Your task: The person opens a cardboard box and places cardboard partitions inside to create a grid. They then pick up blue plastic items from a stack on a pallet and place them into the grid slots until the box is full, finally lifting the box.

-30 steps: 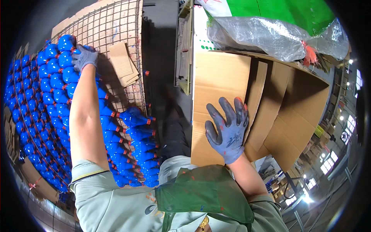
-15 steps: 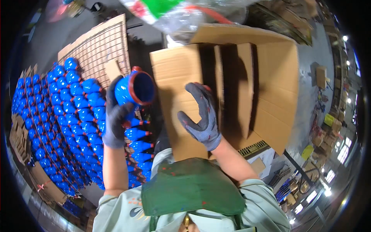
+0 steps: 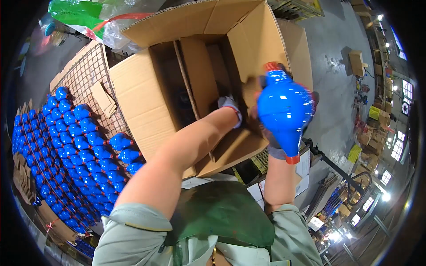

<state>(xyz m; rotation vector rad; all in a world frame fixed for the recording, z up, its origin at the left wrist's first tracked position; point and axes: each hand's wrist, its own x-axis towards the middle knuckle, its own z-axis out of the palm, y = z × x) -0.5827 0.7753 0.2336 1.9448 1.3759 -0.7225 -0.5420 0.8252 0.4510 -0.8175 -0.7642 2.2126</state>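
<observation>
A glossy blue pear-shaped casting (image 3: 286,106) with red ends is in my right hand (image 3: 277,150), to the right of the open cardboard box. My grey-gloved fingers wrap round it from behind and are mostly hidden. My left hand (image 3: 230,108), also gloved, reaches down inside the cardboard box (image 3: 137,102), next to an upright cardboard divider (image 3: 197,66). Its fingers are out of sight in the box, so whether they hold anything does not show. Deep in the shaded compartment left of the divider, something bluish is faintly visible.
Many similar blue castings (image 3: 84,146) stand in rows on the left, beside a wire mesh rack (image 3: 84,71) with loose cardboard pieces (image 3: 104,99) on it. Plastic bags (image 3: 84,13) lie beyond the box. A black metal bar (image 3: 333,162) stands at the right.
My left hand, which held a blue casting upper left, is now down in the box. My right hand, empty before, now grips a blue casting. The view has shifted rightward.
</observation>
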